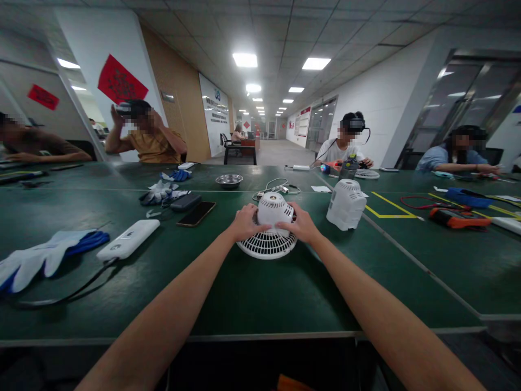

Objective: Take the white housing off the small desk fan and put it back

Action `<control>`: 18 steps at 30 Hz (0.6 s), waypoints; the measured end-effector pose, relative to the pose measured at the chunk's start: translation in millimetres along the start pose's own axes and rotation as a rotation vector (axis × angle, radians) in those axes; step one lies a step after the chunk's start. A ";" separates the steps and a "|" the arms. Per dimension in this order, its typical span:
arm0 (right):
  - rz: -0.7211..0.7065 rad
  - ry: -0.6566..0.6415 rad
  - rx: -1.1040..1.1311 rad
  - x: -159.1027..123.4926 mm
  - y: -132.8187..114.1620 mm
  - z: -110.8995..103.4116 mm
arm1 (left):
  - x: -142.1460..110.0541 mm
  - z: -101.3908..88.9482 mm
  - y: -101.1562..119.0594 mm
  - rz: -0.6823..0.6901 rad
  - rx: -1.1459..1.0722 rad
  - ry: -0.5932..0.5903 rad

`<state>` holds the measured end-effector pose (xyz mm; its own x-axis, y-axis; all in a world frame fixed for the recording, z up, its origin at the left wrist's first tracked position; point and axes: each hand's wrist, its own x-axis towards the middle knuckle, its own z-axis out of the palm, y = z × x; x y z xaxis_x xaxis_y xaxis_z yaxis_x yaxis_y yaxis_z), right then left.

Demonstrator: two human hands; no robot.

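Note:
A white fan motor housing (273,209) with slotted vents sits on top of a round white fan grille (266,247), which lies flat on the green table. My left hand (247,222) grips the housing from its left side, thumb across the front. From the right, my right hand (302,224) holds the same housing, its thumb nearly meeting the left one. Fingers of both hands are partly hidden behind the housing. To the right stands another white plastic housing (345,205), apart from my hands. A white cable (279,187) lies just behind the grille.
On the left lie a phone (196,213), a dark case (186,202), a white power bank (128,240) and work gloves (49,255). Further back is a metal bowl (229,181). An orange multimeter (458,218) rests at right. Several people sit around the table (260,304).

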<state>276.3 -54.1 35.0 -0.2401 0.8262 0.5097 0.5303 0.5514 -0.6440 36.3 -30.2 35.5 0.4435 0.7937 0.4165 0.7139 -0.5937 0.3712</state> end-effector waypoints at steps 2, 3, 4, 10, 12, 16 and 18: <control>-0.006 -0.010 0.013 1.1 0.6 0.5 | 0.3 -1.0 -2.4 0.003 -0.014 -0.006; -0.007 -0.021 0.031 1.5 0.9 0.6 | 0.5 -1.3 -3.3 0.006 -0.017 -0.007; -0.005 -0.036 0.053 1.7 1.0 0.6 | 0.6 -1.5 -4.0 0.009 -0.018 -0.008; 0.022 -0.073 0.102 0.3 -2.5 2.7 | -0.7 -2.9 -5.9 0.022 -0.015 -0.016; 0.017 -0.060 0.081 -0.9 -5.6 4.7 | -1.4 -3.6 -6.9 0.024 -0.029 -0.025; 0.011 -0.032 0.023 -3.2 -9.8 7.5 | -2.2 -4.3 -7.0 0.013 -0.034 -0.021; 0.009 -0.025 0.014 -3.8 -9.5 7.6 | -2.3 -4.0 -5.6 0.015 -0.020 -0.006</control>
<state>266.0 -61.6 34.9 -0.2558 0.8338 0.4893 0.5214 0.5451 -0.6565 29.1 -29.3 35.8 0.4572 0.7856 0.4168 0.6964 -0.6078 0.3817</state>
